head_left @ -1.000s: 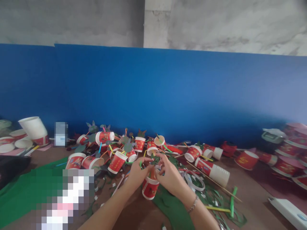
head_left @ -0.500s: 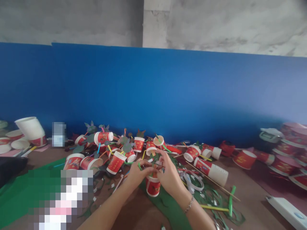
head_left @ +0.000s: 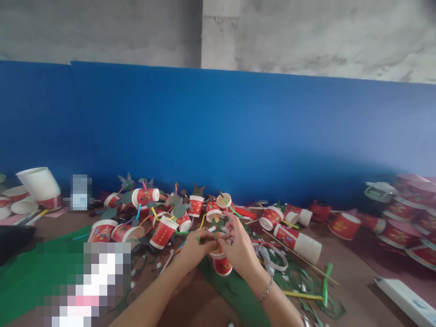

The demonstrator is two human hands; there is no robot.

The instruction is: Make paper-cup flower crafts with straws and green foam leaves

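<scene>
A red paper cup [head_left: 222, 265] with a white rim hangs tilted just below my fingers, above green paper. A short orange straw [head_left: 219, 238] stands up at its top, with a bit of dark green paper by it. My left hand [head_left: 197, 249] has its thumb and forefinger pinched at the straw from the left; green shows between its fingers. From the right, the thumb and a finger of my right hand [head_left: 241, 250] press on the straw, the forefinger raised. My fingers hide part of the cup's rim and the exact grip.
Behind my hands lies a heap of red cups [head_left: 163, 231] with straws and green paper cutouts. To the right are nested cups [head_left: 298, 243], a thin stick [head_left: 299, 256], a green straw [head_left: 325, 285] and paper scraps. A white box [head_left: 405, 297] lies at far right. A blue partition [head_left: 218, 136] stands behind.
The cup has swung from nearly upright to tilted, its bottom moving right. My hands stay at the straw and draw closer together.
</scene>
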